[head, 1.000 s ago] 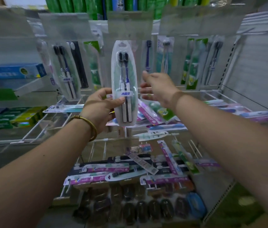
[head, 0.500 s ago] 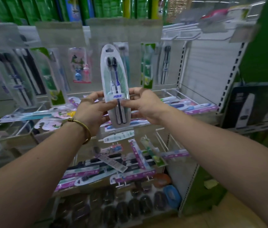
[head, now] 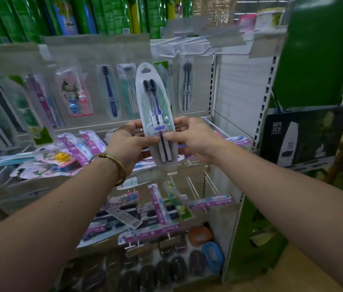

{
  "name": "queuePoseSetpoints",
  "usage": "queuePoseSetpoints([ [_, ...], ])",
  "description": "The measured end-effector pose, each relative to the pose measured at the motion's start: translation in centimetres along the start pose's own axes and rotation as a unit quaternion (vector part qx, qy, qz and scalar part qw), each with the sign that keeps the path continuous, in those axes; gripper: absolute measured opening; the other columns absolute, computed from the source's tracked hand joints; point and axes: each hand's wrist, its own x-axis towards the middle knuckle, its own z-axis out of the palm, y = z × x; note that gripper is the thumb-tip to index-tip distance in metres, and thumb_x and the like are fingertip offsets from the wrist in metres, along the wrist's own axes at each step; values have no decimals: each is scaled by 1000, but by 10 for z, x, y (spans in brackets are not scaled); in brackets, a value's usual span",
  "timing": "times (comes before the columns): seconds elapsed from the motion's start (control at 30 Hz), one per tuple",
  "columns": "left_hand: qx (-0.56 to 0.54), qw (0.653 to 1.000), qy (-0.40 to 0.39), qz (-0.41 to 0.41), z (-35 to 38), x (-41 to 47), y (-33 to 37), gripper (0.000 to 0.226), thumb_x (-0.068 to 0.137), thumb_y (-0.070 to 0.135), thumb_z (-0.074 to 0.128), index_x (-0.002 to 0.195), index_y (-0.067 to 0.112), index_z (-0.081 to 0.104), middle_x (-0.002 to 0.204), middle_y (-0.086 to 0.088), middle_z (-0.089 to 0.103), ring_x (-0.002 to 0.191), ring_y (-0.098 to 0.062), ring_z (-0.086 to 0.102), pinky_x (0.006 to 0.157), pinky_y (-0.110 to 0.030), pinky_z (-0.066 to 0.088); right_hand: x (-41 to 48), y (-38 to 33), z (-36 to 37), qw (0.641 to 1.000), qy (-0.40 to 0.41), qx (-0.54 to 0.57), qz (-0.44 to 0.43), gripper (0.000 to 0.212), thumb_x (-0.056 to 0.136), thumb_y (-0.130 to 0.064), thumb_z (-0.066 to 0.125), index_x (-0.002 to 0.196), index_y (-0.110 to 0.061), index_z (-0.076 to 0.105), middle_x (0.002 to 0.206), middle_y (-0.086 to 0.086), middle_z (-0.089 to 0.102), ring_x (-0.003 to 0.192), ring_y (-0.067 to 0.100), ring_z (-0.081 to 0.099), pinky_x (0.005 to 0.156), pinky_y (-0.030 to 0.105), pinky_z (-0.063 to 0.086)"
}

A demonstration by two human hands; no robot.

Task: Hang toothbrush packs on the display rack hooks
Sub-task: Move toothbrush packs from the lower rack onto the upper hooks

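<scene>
A clear oval toothbrush pack (head: 155,98) with two dark-bristled brushes stands upright in front of the rack. My left hand (head: 129,145) grips its lower left edge, a brass bangle on the wrist. My right hand (head: 189,134) pinches its lower right edge at the blue label. The pack's hang hole at the top is free of any hook. White display hooks (head: 179,48) stick out from the rack above and to the right of the pack. Other toothbrush packs (head: 110,94) hang along the back panel.
Loose toothbrush packs (head: 75,148) lie in the wire basket below my hands, and more lie on the lower shelf (head: 158,209). Green tubes (head: 29,17) line the top. A white pegboard wall (head: 238,85) and a dark product sign (head: 303,135) stand right.
My right hand came from beside the pack and took hold of its right edge. My view turned right, so the rack's right end and the bare hooks came into sight.
</scene>
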Motion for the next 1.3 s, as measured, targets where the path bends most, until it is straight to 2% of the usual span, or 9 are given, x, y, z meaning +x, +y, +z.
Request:
queuePoseSetpoints([
  [0.1, 7, 1000, -5, 5, 24, 7, -3, 37, 84, -10, 67, 116, 5, 59, 105, -14, 75, 93, -28, 74, 68, -33, 61, -3, 5, -25, 1000, -1, 14, 4, 22, 87, -8, 74, 103, -19, 64, 109, 14, 71, 101, 31, 70, 84, 55, 58],
  [0.2, 16, 1000, -8, 9, 48, 16, -6, 35, 84, -10, 68, 115, 5, 59, 102, -11, 76, 91, -26, 75, 67, -32, 61, -4, 8, -52, 999, -2, 34, 11, 21, 88, -6, 72, 104, -16, 62, 107, 13, 71, 89, 24, 72, 68, 39, 61],
  [0.27, 26, 1000, -10, 14, 65, 22, -9, 32, 84, -9, 68, 111, 6, 60, 100, -10, 76, 89, -25, 75, 68, -32, 61, -6, 9, -69, 999, -2, 36, 7, 19, 90, -4, 70, 100, -18, 62, 101, 8, 71, 84, 18, 70, 65, 34, 60],
  [0.57, 56, 998, -17, 24, 136, 45, -19, 28, 85, -9, 68, 107, 8, 61, 98, -10, 75, 81, -20, 75, 64, -30, 60, -4, 22, -139, 999, 28, 45, 4, 19, 89, -3, 69, 102, -16, 63, 97, 5, 72, 98, 27, 70, 87, 46, 56],
  [0.77, 84, 996, 2, 42, 154, 61, -16, 29, 86, -5, 69, 108, 14, 62, 105, -8, 76, 95, -24, 74, 75, -37, 60, 7, 19, -162, 998, 21, 65, -8, 21, 89, -3, 69, 104, -15, 62, 104, 8, 72, 97, 25, 71, 81, 42, 59],
  [1.03, 103, 993, 34, 53, 160, 75, -11, 29, 87, -3, 70, 107, 15, 61, 104, -8, 75, 95, -25, 74, 81, -41, 61, 29, 18, -168, 999, 21, 38, -24, 22, 90, -10, 70, 108, -19, 64, 104, 6, 73, 93, 22, 73, 77, 40, 60],
  [1.1, 102, 993, 43, 50, 161, 79, -13, 31, 87, -3, 70, 112, 13, 61, 104, -8, 75, 95, -26, 74, 80, -41, 62, 36, 21, -167, 999, 26, 30, -24, 21, 89, -10, 71, 106, -21, 65, 103, 6, 74, 91, 21, 73, 74, 37, 58],
  [1.2, 107, 991, 63, 41, 160, 88, -16, 34, 86, -3, 71, 115, 12, 59, 103, -9, 75, 94, -26, 74, 80, -42, 62, 48, 26, -164, 999, 37, 13, -25, 18, 88, -13, 73, 101, -24, 66, 102, 4, 74, 95, 23, 72, 82, 43, 59],
  [1.3, 117, 988, 84, 52, 157, 99, -17, 39, 86, -4, 70, 121, 8, 57, 97, -9, 75, 90, -25, 74, 80, -44, 62, 62, 29, -160, 998, 52, 10, -28, 19, 89, -12, 72, 106, -19, 66, 102, 4, 74, 97, 23, 71, 88, 49, 58],
])
